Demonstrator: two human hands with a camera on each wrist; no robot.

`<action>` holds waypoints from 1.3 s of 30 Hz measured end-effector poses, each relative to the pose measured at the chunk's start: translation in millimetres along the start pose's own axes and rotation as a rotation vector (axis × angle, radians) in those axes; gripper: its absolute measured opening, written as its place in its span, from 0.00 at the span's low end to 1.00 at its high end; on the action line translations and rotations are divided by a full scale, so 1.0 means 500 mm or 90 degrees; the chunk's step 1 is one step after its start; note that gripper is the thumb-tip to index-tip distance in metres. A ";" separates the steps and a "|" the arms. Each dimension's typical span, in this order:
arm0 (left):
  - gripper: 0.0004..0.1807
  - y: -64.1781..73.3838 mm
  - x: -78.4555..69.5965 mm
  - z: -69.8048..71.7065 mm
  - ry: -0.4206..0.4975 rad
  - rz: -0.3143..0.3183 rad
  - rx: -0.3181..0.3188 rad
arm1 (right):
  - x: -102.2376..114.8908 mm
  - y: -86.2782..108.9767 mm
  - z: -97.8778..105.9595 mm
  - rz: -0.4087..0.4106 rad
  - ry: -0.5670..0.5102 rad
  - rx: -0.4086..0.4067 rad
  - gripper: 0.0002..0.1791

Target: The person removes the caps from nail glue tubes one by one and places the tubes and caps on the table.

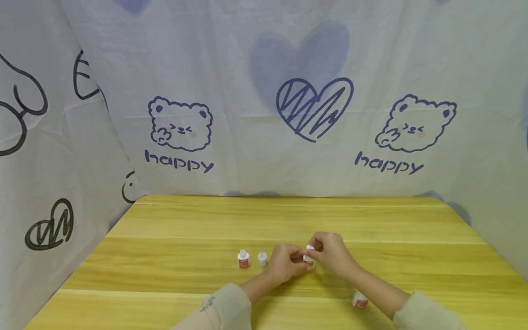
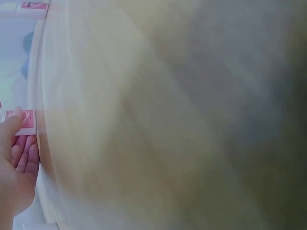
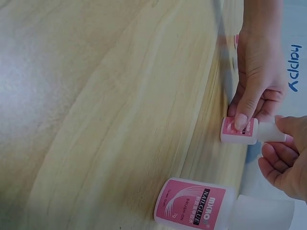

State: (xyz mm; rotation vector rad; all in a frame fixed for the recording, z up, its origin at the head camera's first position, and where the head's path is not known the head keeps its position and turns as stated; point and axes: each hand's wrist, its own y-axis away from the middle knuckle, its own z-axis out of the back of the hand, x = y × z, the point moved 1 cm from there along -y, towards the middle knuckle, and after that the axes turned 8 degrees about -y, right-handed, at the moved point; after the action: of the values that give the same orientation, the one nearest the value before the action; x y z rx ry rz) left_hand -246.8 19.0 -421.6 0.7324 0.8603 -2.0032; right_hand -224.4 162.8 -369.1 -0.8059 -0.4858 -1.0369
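Near the middle of the table, my left hand [image 1: 282, 265] pinches the body of a small white nail glue bottle [image 1: 308, 260] with a pink label. The thumb lies across that label in the right wrist view. My right hand [image 1: 333, 253] pinches the bottle's white cap [image 3: 269, 132] between thumb and fingers. The cap sits at the bottle's neck, and the bottle stands upright at the tabletop. To the left are a second nail glue bottle [image 1: 244, 260] with its neck uncovered and a white cap [image 1: 262, 260] standing with its thin brush pointing up.
A capped nail glue bottle [image 3: 189, 203] stands nearer the front right, beside and partly behind my right forearm in the head view. The wood-grain table [image 1: 185, 270] ends at a white printed cloth [image 1: 247, 156] at the back, with cloth on both sides too.
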 end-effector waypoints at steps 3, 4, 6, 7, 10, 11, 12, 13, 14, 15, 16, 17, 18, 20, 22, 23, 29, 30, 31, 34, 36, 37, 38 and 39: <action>0.09 0.001 -0.001 -0.002 -0.007 -0.003 -0.007 | -0.001 0.001 -0.002 0.002 0.006 -0.007 0.07; 0.09 0.001 -0.001 -0.002 -0.012 -0.004 -0.008 | 0.000 0.002 -0.002 0.005 0.009 -0.009 0.06; 0.09 0.000 -0.002 -0.002 -0.020 -0.006 -0.007 | 0.000 0.002 -0.002 0.012 0.015 -0.011 0.06; 0.09 -0.001 -0.001 -0.002 -0.027 -0.006 -0.006 | 0.001 0.001 -0.001 0.017 0.020 -0.012 0.06; 0.09 -0.004 0.000 -0.002 -0.037 -0.006 0.000 | 0.002 0.001 0.002 0.026 0.028 -0.004 0.05; 0.09 -0.005 0.001 -0.003 -0.039 -0.007 0.002 | 0.003 0.001 0.004 0.029 0.030 0.001 0.05; 0.09 -0.005 0.002 -0.003 -0.040 -0.009 0.003 | 0.003 0.001 0.005 0.028 0.032 0.005 0.04; 0.09 -0.006 0.002 -0.003 -0.043 -0.010 0.004 | 0.003 0.000 0.006 0.029 0.033 0.009 0.04; 0.09 -0.006 0.002 -0.002 -0.044 -0.008 0.006 | 0.003 0.000 0.007 0.029 0.034 0.012 0.04; 0.08 -0.007 0.002 -0.002 -0.046 -0.007 0.006 | 0.002 -0.001 0.007 0.030 0.036 0.016 0.04; 0.08 -0.007 0.001 -0.001 -0.047 -0.007 0.007 | 0.001 -0.001 0.008 0.031 0.038 0.019 0.03; 0.08 -0.007 0.001 -0.001 -0.047 -0.005 0.008 | 0.000 -0.003 0.008 0.032 0.040 0.021 0.03; 0.08 -0.006 0.000 0.000 -0.047 -0.005 0.009 | -0.002 -0.004 0.008 0.032 0.040 0.024 0.03; 0.08 -0.006 0.000 0.001 -0.047 -0.004 0.012 | -0.005 -0.004 0.009 0.039 0.038 0.033 0.03; 0.08 -0.006 0.000 0.002 -0.047 -0.005 0.017 | -0.009 -0.005 0.010 0.049 0.033 0.040 0.03; 0.08 -0.006 0.001 0.001 -0.046 -0.005 0.021 | -0.011 -0.005 0.011 0.054 0.029 0.045 0.02; 0.07 -0.009 0.004 0.003 -0.041 -0.009 0.037 | -0.018 -0.009 0.017 0.065 0.020 0.073 0.03; 0.07 -0.009 0.003 0.004 -0.042 -0.008 0.037 | -0.018 -0.010 0.019 0.064 0.020 0.079 0.03; 0.07 -0.009 0.003 0.004 -0.045 -0.009 0.036 | -0.018 -0.011 0.020 0.063 0.017 0.085 0.03; 0.07 -0.008 0.002 0.005 -0.053 -0.005 0.033 | -0.019 -0.012 0.022 0.058 0.010 0.105 0.04; 0.07 -0.007 0.001 0.005 -0.054 -0.001 0.029 | -0.020 -0.012 0.023 0.050 0.003 0.116 0.04; 0.07 -0.007 0.000 0.005 -0.054 -0.001 0.027 | -0.020 -0.013 0.023 0.045 -0.002 0.122 0.04; 0.07 -0.007 0.000 0.005 -0.052 0.001 0.025 | -0.020 -0.013 0.023 0.042 -0.006 0.125 0.04; 0.07 -0.006 0.000 0.004 -0.055 0.001 0.022 | -0.021 -0.013 0.023 0.041 -0.010 0.125 0.04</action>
State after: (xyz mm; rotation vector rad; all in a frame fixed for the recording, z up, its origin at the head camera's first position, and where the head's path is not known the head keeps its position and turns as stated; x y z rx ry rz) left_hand -250.0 18.7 -419.4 0.6607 0.7767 -2.0379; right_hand -234.7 175.8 -366.9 -0.6504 -0.5624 -0.9087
